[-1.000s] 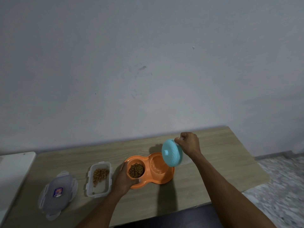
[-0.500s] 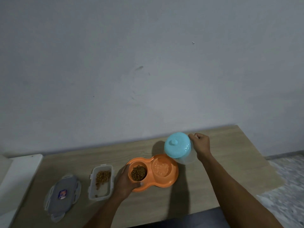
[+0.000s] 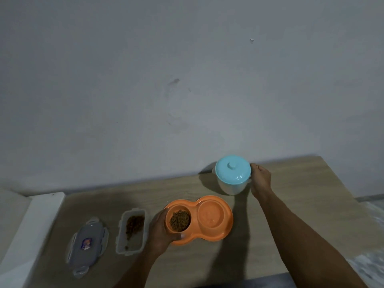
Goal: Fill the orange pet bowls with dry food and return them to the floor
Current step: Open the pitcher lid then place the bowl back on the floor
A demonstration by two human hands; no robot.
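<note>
The orange double pet bowl (image 3: 207, 239) lies on the wooden table (image 3: 295, 206). Its left cup holds brown dry food (image 3: 180, 220); the right cup (image 3: 211, 215) shows no kibble. My left hand (image 3: 160, 231) grips the bowl's left end, thumb over the rim. Behind the bowl, near the wall, a pale jug with a light blue lid (image 3: 232, 169) stands upright. My right hand (image 3: 260, 180) is at the jug's right side, around its handle, with the fingers mostly hidden.
Left of the bowl, a clear plastic container (image 3: 133, 244) holds some kibble. Its clip lid (image 3: 87, 244) lies further left. A white surface (image 3: 31, 225) adjoins the table's left end. Patterned floor (image 3: 372, 206) shows past the right edge.
My right hand has turned the jug from tilted over the right cup to upright and moved it back, down onto the table near the wall. My left hand stays on the bowl.
</note>
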